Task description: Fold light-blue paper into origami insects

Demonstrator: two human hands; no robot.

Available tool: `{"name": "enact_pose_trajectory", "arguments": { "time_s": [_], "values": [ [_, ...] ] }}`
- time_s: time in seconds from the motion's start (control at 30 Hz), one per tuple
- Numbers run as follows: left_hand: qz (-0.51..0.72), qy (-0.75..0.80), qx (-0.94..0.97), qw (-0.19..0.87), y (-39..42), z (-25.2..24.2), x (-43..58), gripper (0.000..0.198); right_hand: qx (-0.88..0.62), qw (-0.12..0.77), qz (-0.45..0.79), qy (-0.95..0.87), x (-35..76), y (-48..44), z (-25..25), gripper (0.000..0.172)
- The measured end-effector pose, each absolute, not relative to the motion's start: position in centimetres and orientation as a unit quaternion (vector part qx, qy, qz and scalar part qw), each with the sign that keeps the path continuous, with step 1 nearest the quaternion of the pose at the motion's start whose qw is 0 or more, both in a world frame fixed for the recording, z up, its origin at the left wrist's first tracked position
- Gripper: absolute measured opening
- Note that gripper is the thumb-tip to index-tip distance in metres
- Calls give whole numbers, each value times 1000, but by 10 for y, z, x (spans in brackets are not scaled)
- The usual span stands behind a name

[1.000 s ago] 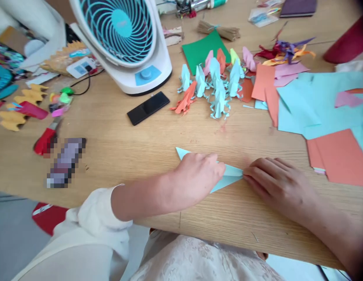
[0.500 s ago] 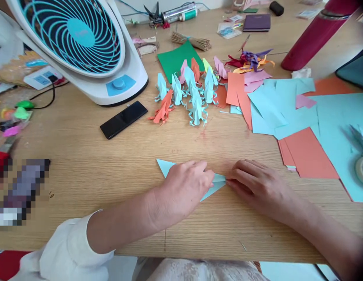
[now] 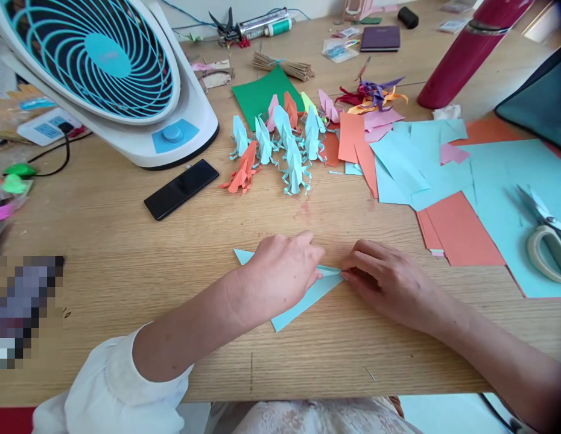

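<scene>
The light-blue folded paper (image 3: 303, 304) lies on the wooden table (image 3: 181, 253), right of the black phone (image 3: 181, 189) and nearer the person. The right hand (image 3: 384, 274), also right of the phone, has its thumb and fingers drawn narrow, pinching the paper's right-hand tip. The left hand (image 3: 285, 268) lies across the paper's middle, fingers curled; it covers what is beneath, so I cannot tell whether it grips the fold or only presses. The white fan (image 3: 108, 55) stands behind and left of the phone. To the phone's right sit small paper figures (image 3: 295, 166), then loose sheets (image 3: 425, 163) farther right, and scissors (image 3: 552, 223) well apart from it.
</scene>
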State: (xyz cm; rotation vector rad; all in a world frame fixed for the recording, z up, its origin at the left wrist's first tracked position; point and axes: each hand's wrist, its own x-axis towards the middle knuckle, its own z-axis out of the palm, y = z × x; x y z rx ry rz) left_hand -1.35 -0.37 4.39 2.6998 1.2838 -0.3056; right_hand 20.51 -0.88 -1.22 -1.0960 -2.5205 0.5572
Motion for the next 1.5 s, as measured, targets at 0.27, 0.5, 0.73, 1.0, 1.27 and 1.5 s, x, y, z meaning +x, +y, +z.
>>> {"name": "enact_pose_trajectory", "arguments": {
  "time_s": [0.27, 0.5, 0.73, 1.0, 1.27, 1.5],
  "values": [
    [-103, 448, 876, 146, -4, 40, -16, 23, -404, 166, 218, -873, 204, -9, -15, 4],
    [-57, 445, 874, 185, -4, 41, -16, 4, -402, 184, 238, -865, 202, -10, -14, 5],
    [-30, 423, 867, 262, -2, 44, -19, 4, -418, 234, 328, -814, 206, -6, -12, 7],
    [-87, 397, 902, 146, -10, 44, -11, 10, -394, 229, 303, -837, 207, -6, -13, 21],
    [-57, 444, 884, 135, -13, 50, -4, 16, -373, 256, 301, -840, 202, -6, -16, 12],
    [-72, 452, 870, 182, -13, 54, -7, 12, -406, 263, 322, -814, 201, -9, -13, 7]
  ]
}}
